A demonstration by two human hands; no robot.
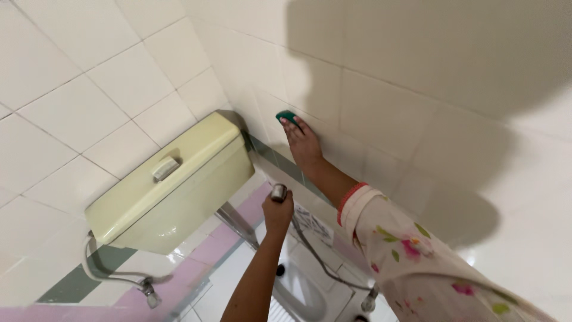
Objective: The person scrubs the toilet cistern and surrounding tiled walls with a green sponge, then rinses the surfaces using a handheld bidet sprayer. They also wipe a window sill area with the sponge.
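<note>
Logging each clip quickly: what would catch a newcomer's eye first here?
The right hand presses a green scrub pad flat against the white wall tiles near the corner. Below it, the left hand closes its grip on a metal spray nozzle with a hose trailing down. A pale yellow cistern hangs left of the corner.

Sponge [287, 115] on wall [417, 89], right of cistern [179, 185]

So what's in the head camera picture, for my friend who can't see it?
A person's right hand presses a green scrub pad against a white tiled wall, while the left hand grips a metal spray nozzle on a hose. To the left, a pale yellow toilet tank is mounted on the wall in the corner.
</note>
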